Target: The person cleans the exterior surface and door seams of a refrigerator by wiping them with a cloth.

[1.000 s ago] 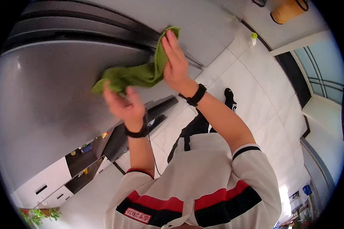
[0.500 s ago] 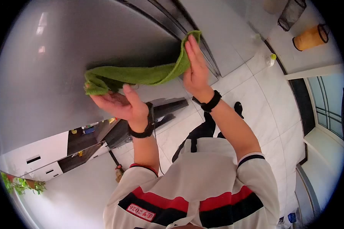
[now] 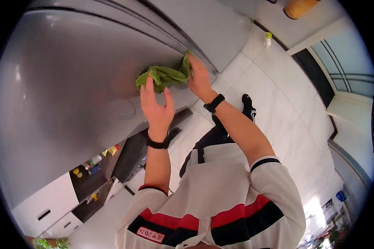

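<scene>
A green cloth [image 3: 164, 75] lies bunched against a large grey glossy panel [image 3: 79, 83]. My left hand [image 3: 157, 110] holds the cloth's left part against the panel, fingers extended upward and thumb apart. At the cloth's right end, near the panel's dark edge strips, my right hand [image 3: 200, 79] keeps it pressed under long, nearly straight fingers. Between the hands the cloth sags in short folds. Black bands circle both wrists.
Open shelves [image 3: 89, 172] with small items and white drawers [image 3: 50, 207] stand at the lower left. A bottle with a yellow-green cap [image 3: 267, 40] is on the tiled floor [image 3: 278, 91]. A yellow cylindrical holder [image 3: 299, 8] is at the top right, above a glass-paned door [image 3: 347, 66].
My left hand has moved right, closer to my right hand. The cloth, stretched long between them before, is now bunched and shorter. The view has shifted too.
</scene>
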The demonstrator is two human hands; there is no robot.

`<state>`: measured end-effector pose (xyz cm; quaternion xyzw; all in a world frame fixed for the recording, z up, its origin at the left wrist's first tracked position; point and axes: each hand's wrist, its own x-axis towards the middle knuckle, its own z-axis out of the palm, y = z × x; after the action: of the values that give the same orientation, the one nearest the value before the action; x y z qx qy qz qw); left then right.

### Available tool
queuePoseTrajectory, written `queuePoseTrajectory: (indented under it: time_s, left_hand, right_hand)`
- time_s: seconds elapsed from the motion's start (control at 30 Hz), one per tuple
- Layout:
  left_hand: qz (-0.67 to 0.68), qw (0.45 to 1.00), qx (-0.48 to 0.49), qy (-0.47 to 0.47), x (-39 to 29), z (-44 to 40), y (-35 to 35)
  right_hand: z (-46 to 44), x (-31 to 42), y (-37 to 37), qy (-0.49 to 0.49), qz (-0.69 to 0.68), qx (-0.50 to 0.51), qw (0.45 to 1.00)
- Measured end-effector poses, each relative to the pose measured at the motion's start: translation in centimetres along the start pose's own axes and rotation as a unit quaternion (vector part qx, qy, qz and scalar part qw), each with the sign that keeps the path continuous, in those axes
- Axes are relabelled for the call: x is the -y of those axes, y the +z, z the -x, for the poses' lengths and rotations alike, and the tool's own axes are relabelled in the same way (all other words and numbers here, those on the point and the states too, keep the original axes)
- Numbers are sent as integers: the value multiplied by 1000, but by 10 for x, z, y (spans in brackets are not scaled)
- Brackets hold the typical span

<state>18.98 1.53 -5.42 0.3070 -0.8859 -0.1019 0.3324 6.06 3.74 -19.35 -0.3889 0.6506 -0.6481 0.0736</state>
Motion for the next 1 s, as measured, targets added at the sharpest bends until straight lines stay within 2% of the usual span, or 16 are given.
queuePoseTrajectory:
  time_s: [0.1,0.17,0.27,0.37,0.47,0.6,0.8,0.9,1.0]
  left_hand:
    - [92,991,7,-101,6,12,9]
    - [114,990,-31,-80,10,18,18]
    - [153,984,-78,-58,6,17,26]
    - [153,984,-77,-51,0,12,35]
    - [115,991,-45,-57,2,9,43]
    - [58,995,-54,-56,2,8,58]
    - [67,992,-19,-109,-9,7,88]
    - [119,980,-4,-157,-28,-6,102]
    - [210,963,-54,-157,-46,-26,118]
  right_hand:
    - [15,-13,-17,69,11,11,997]
    - [12,-8,-32,133,36,10,990]
    - [-17,2,-49,-58,136,-162,976]
    - [-45,15,-59,67,-34,-168,983]
    - [-75,27,-53,15,-87,-185,979]
    - [-92,7,-36,-36,-89,-98,991]
    - [-84,-33,-54,-55,-28,41,997]
    - [-80,-49,-59,17,-30,93,995]
    - [-87,-36,-65,22,-38,68,997]
